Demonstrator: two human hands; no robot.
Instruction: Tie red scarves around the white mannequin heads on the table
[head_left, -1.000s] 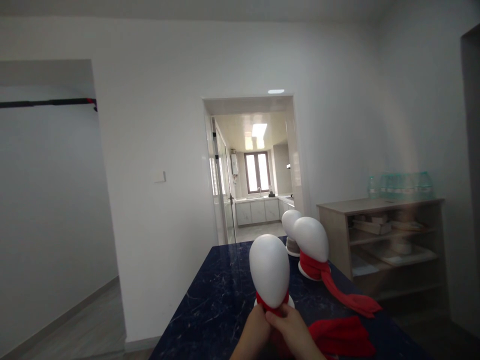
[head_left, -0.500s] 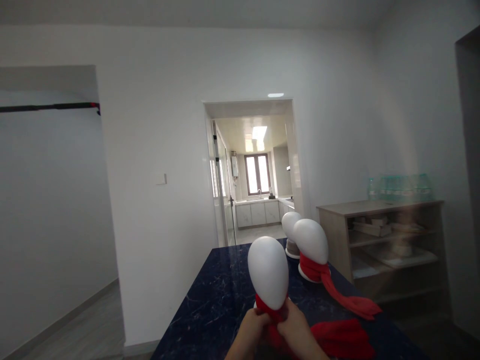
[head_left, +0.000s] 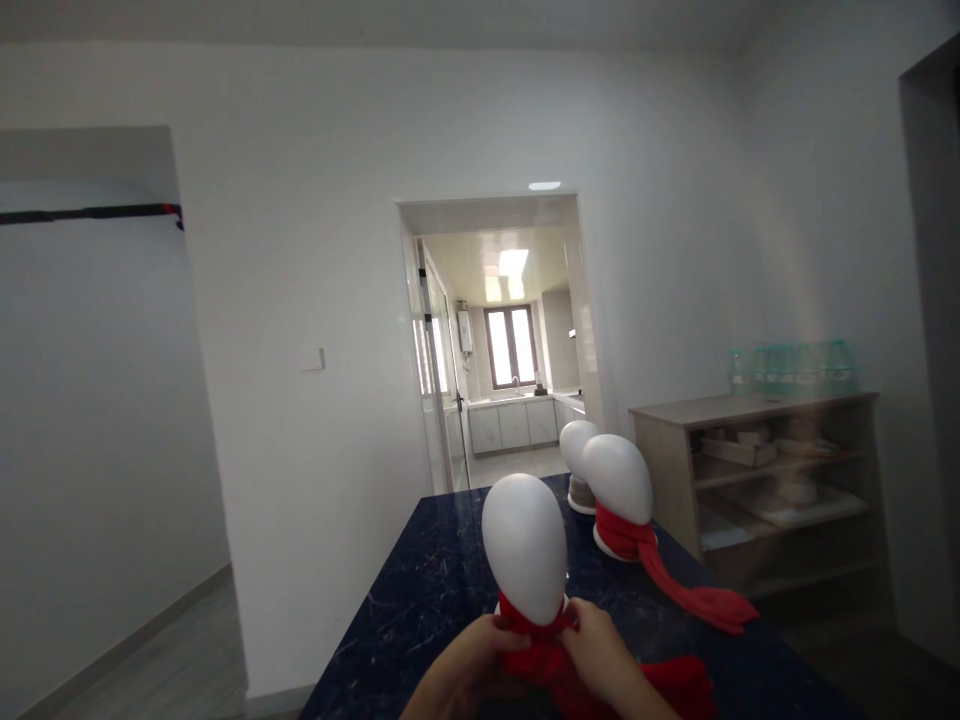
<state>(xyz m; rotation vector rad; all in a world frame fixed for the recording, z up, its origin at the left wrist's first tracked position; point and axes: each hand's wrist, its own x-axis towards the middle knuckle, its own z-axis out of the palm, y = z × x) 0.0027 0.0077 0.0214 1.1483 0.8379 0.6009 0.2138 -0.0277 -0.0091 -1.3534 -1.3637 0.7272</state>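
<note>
A white mannequin head (head_left: 525, 545) stands on the dark blue table close to me, with a red scarf (head_left: 536, 660) around its neck. On the left of the neck, my left hand (head_left: 484, 645) is closed on the scarf, its thumb over the cloth. My right hand (head_left: 592, 640) pinches the scarf on the right side of the neck. One length of the red cloth hangs down between my hands, and more lies on the table beside my right forearm. The scarf's lower part is blurred and partly behind my hands.
Behind to the right stands a second mannequin head (head_left: 619, 480) with a red scarf (head_left: 690, 595) trailing over the marbled table (head_left: 405, 590). A third white head (head_left: 576, 445) is behind it. A wooden shelf unit (head_left: 664, 470) with bottles (head_left: 802, 370) on top stands at the right.
My hands have moved apart, the left one to the left, drawing the scarf sideways at the neck. The cloth on the table at right has shifted toward me. The view has turned slightly.
</note>
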